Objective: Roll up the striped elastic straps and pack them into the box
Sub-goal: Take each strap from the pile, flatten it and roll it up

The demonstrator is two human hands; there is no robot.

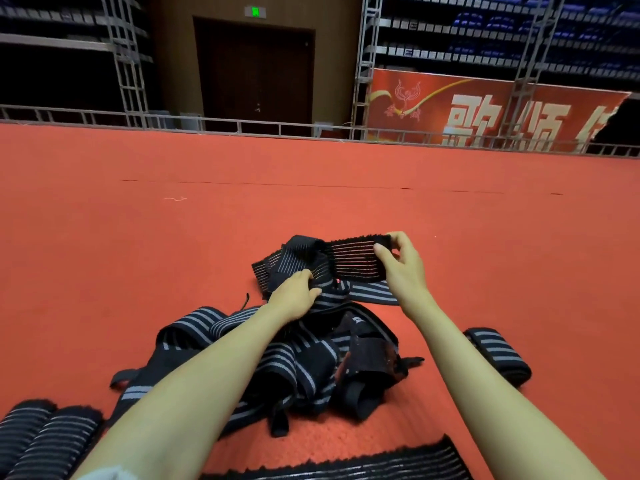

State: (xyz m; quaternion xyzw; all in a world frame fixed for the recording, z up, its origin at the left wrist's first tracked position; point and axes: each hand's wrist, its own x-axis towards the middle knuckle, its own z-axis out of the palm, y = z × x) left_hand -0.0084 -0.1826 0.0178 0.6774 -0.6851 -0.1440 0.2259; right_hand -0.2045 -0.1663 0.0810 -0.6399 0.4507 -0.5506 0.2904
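Right hand [401, 268] pinches end of striped elastic strap [356, 259], stretched taut above strap pile [304, 362]; left hand [294, 297] grips strap's bunched middle, just beyond pile.

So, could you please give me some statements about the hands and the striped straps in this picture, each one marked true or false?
1. The right hand pinches one end of a black elastic strap with thin stripes, lifted off the floor. True.
2. One rolled-up striped strap lies on the red carpet, apart from the pile of loose striped straps. True.
3. The left hand rests flat and holds nothing. False: it grips that same strap, just beyond the pile.
4. An open box stands beside the pile. False: no box is in view.
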